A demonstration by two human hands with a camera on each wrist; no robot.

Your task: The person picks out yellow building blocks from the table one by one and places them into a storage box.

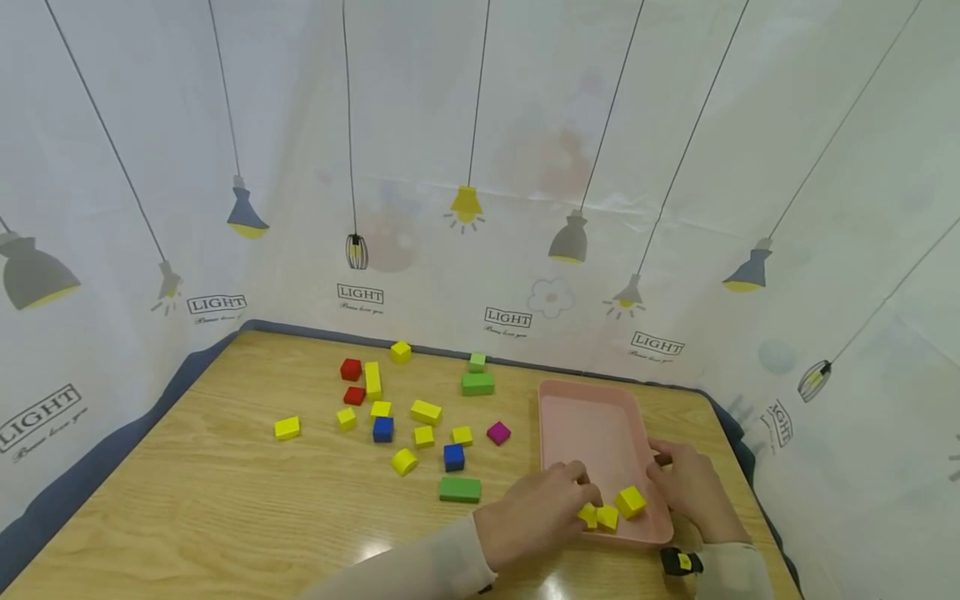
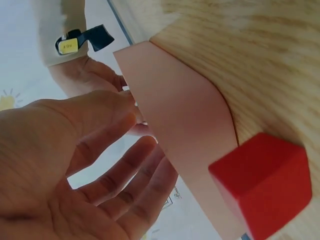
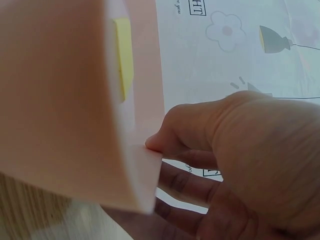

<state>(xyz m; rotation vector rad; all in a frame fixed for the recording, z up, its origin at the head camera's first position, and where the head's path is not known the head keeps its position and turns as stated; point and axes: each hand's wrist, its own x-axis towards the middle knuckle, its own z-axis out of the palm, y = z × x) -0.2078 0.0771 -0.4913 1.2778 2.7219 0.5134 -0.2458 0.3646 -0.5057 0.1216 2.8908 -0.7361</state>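
The pink tray [image 1: 592,417] lies at the right of the table, with two yellow blocks [image 1: 631,502] plain to see in its near end. My left hand [image 1: 536,508] reaches over the tray's near left rim. Its thumb and finger pinch another yellow block [image 1: 587,517] low in the tray; the rim hides those fingertips in the left wrist view. With thumb on the rim and fingers beneath, my right hand [image 3: 210,160] grips the tray's right side. Close outside the tray wall, a red block [image 2: 262,182] shows in the left wrist view.
Several loose blocks lie left of the tray: yellow [image 1: 426,412], blue [image 1: 453,457], red [image 1: 351,369], green [image 1: 460,489] and one magenta [image 1: 498,432]. A white curtain printed with lamps [image 1: 465,275] hangs behind the table. A black strap device [image 1: 678,562] sits at the right wrist.
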